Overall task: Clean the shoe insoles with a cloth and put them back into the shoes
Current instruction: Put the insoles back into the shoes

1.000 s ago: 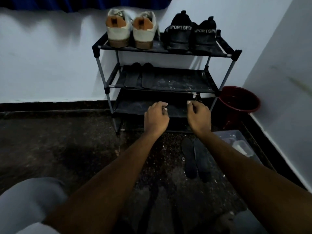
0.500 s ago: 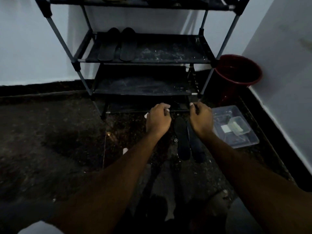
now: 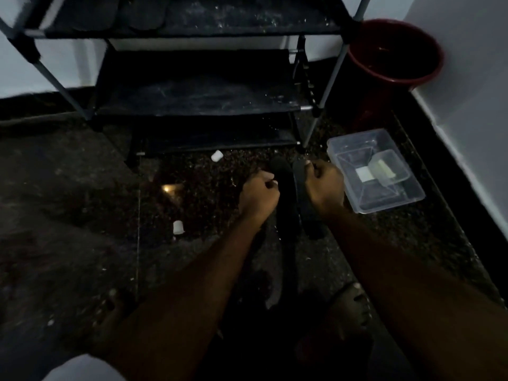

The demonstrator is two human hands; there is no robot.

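Hands (image 3: 258, 195) lower, at flat dark insoles (image 3: 286, 185)

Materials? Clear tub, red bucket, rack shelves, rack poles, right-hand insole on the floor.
Clear tub: transparent rigid plastic, glossy; floor shows through. Red bucket: likely moulded plastic, smooth rim. Rack shelves: dark matt sheet, maybe fabric, dusty. Rack poles: grey tube, probably metal. Right insole: black, matt, thin; foam or fabric, too dim to tell.

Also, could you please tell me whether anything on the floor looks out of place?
Two small white bits lie loose on the dark floor: one just before the shoe rack, another nearer and further left. What they are is unclear. The rack's shelves carry whitish dust marks.
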